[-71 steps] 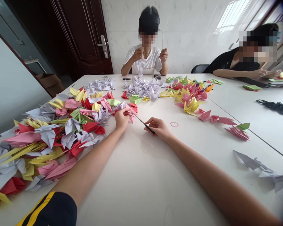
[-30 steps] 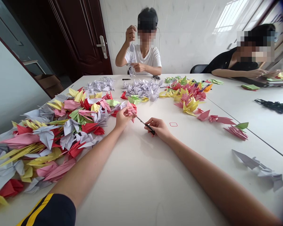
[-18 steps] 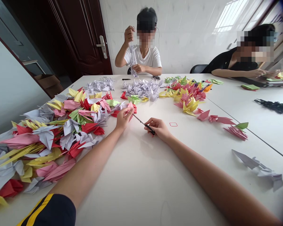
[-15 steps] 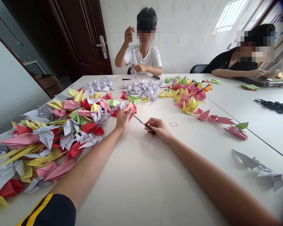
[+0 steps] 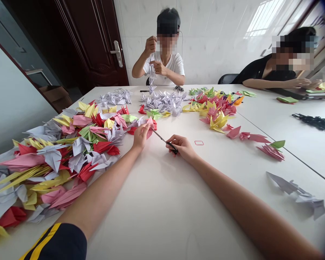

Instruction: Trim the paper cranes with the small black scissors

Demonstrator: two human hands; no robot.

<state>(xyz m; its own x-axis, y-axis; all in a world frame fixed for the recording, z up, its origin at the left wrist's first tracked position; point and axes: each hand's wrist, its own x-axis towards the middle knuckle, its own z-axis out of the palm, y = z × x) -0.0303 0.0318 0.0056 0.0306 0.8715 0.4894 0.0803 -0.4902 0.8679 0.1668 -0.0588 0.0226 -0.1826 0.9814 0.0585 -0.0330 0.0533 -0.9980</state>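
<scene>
Trimming or probing a pink paper crane [image 5: 150, 134] with the scissors [image 5: 159, 136] looks to be the step in hand, just left of the frame's centre. The left hand [image 5: 141, 137] has its thumb and fingertips clamped on the crane; one pink point stands above them and more pink paper shows below. The right hand [image 5: 182, 147], near the middle of the frame, has its fingers closed around the black handles, and the metal blades slant up and left so that their tips reach the folds. Whether the tips sit inside a fold or only against it cannot be told. The next move seems to call for a firm pinch and a small, careful motion of the blades, since thin paper could tear or crumple.

A heap of paper cranes [image 5: 81, 145] fills the left side of the frame, and at top centre a co-worker [image 5: 172, 65] holds up a strand of lavender cranes [image 5: 151, 74].

No brand or label is readable. A red rounded outline [image 5: 199, 143] on the white table [image 5: 151, 209], right of centre, shows no letters, and the dark marks [image 5: 320, 20] at the upper right edge are too slanted and small to make out.
</scene>
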